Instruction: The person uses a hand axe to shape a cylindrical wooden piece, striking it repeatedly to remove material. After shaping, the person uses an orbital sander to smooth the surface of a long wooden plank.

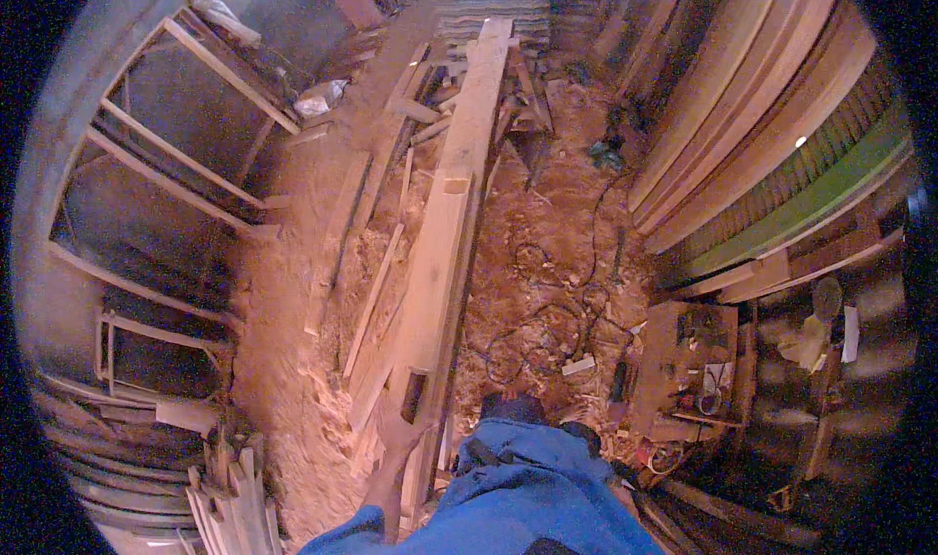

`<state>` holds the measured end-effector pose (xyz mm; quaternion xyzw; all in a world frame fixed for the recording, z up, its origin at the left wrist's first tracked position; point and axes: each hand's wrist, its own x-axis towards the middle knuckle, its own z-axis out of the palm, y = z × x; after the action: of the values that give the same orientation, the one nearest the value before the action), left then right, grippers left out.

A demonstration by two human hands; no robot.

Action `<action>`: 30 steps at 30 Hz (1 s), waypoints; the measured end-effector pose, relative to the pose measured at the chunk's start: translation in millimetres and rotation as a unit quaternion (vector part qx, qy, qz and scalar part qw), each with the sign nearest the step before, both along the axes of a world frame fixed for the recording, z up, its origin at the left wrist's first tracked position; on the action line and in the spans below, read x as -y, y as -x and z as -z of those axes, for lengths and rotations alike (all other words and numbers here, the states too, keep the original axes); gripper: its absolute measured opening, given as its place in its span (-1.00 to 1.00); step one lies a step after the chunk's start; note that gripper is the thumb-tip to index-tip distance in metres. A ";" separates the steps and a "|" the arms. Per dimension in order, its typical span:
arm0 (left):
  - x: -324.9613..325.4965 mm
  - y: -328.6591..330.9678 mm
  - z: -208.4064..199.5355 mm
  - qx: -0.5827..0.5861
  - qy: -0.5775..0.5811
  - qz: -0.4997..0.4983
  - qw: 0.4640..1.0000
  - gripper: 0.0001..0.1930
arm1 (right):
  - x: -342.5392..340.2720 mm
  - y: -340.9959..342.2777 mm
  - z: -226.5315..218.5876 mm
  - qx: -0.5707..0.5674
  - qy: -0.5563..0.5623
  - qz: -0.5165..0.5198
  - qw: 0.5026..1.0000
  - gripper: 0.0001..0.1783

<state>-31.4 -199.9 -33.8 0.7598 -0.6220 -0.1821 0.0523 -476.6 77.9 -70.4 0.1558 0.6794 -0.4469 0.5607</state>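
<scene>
A long, pale wooden beam (436,262) runs from close to my body away toward the far wall. Near its close end is a dark rectangular slot (414,393), and a lighter square patch (456,186) shows farther along. My left hand (397,434) touches the beam at its left side, just short of the slot. Blur hides how its fingers lie. My right hand is out of view; blue clothing (537,482) fills the lower middle.
Wood shavings (528,301) and loose strips (374,301) litter the floor. A dark cord (596,262) winds right of the beam. Wooden frames (186,193) lean left, offcuts (234,501) stand lower left, tall boards (743,96) line the right, and a wooden box (674,350) holds tools.
</scene>
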 end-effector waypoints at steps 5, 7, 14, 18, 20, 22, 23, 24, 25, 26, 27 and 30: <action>4.1 -25.9 5.6 -0.013 -0.090 -0.039 0.995 0.18 | 25.0 -43.3 -7.8 -0.014 -0.019 -0.004 1.000 -0.83; 9.8 -37.8 5.6 -0.006 -0.100 -0.034 0.994 0.13 | 30.8 -59.0 -10.9 -0.018 -0.025 -0.003 1.000 -0.83; 44.5 -54.4 10.7 -0.015 -0.103 -0.003 0.995 -0.03 | 25.1 -98.9 -19.4 -0.035 -0.044 0.002 0.998 -0.83; 77.6 -46.2 17.1 -0.031 -0.073 0.035 0.996 -0.12 | 11.6 -113.4 -24.2 -0.048 -0.047 -0.003 0.998 -0.83; 105.9 -30.7 25.5 -0.047 -0.038 0.059 0.996 -0.17 | 6.9 -120.8 -23.6 -0.054 -0.046 -0.008 0.997 -0.83; 144.0 -3.9 34.4 -0.066 0.008 0.078 0.995 -0.21 | 3.9 -128.3 -21.0 -0.055 -0.044 -0.011 0.997 -0.83; 164.1 9.9 37.9 -0.064 0.026 0.081 0.994 -0.23 | 2.4 -131.9 -19.5 -0.056 -0.039 -0.015 0.998 -0.83; 182.9 21.3 39.6 -0.065 0.040 0.082 0.994 -0.25 | 0.9 -136.0 -16.8 -0.058 -0.035 -0.020 0.997 -0.83; 203.0 32.9 39.6 -0.063 0.056 0.079 0.993 -0.27 | -1.4 -139.5 -14.6 -0.059 -0.030 -0.024 0.998 -0.83; 219.6 39.8 37.8 -0.064 0.066 0.071 0.993 -0.29 | -4.8 -144.1 -12.0 -0.062 -0.024 -0.028 0.997 -0.84; 234.4 42.8 34.4 -0.072 0.072 0.063 0.993 -0.31 | -7.6 -147.1 -8.8 -0.065 -0.015 -0.035 0.997 -0.84; 253.5 30.6 12.4 -0.129 0.038 0.061 0.989 -0.37 | -20.5 -160.9 -1.5 -0.062 -0.010 -0.055 0.997 -0.84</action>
<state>-62.0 -453.4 -46.1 0.6878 -0.6619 -0.2576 0.1500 -315.6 98.4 -68.9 0.0963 0.7247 -0.4174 0.5397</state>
